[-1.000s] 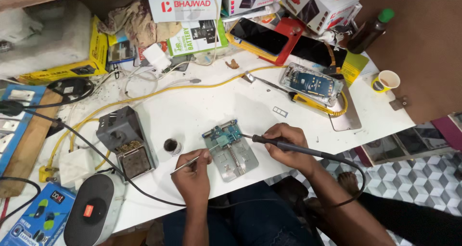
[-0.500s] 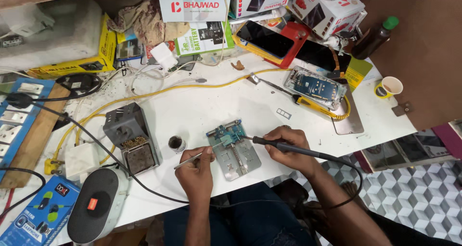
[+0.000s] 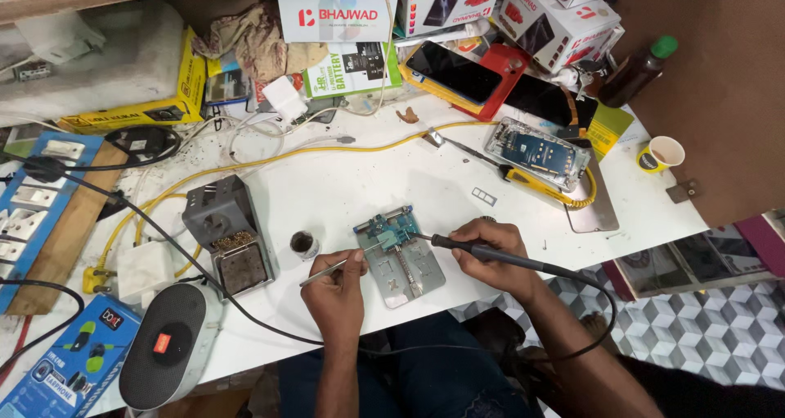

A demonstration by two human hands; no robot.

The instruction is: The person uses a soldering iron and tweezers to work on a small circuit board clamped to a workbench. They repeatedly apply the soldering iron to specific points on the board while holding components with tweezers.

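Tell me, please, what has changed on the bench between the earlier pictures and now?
Almost nothing. The right hand still holds the soldering iron with its tip on the small circuit board, and the left hand still holds the tweezers toward it. Nothing was picked up or let go. Only the head camera shifted slightly; the metal holder, flux pot and iron stand stayed put.

A single head-worn camera looks steeply down from above at a cluttered white workbench [image 3: 352,181], fairly near, with the person's lap at 6 o'clock.
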